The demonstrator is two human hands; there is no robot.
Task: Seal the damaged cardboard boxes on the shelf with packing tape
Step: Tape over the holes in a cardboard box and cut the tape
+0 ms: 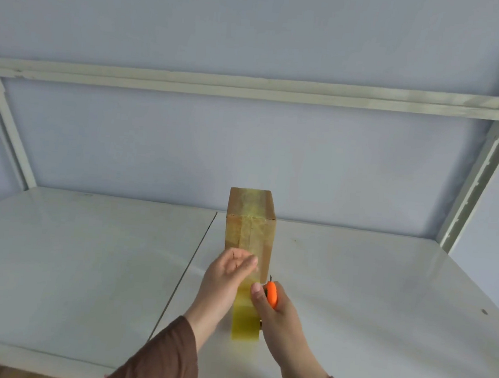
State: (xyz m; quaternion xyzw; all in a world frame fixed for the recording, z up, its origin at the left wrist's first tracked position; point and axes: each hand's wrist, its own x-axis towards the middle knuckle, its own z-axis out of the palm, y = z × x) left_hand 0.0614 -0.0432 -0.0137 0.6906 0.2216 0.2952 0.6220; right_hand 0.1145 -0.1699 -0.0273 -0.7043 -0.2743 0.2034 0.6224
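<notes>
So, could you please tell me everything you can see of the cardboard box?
The box is small, brown cardboard, standing upright on the white shelf. Yellowish clear tape runs over its top and down its front face. The left hand lies open against the lower front, on the tape.

One cardboard box (249, 234), one roll of tape (245, 321), one orange cutter (271, 294), two hands.

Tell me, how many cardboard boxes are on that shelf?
1. The cardboard box stands upright near the middle of the shelf, just beyond both hands. No others show in this view.
</notes>
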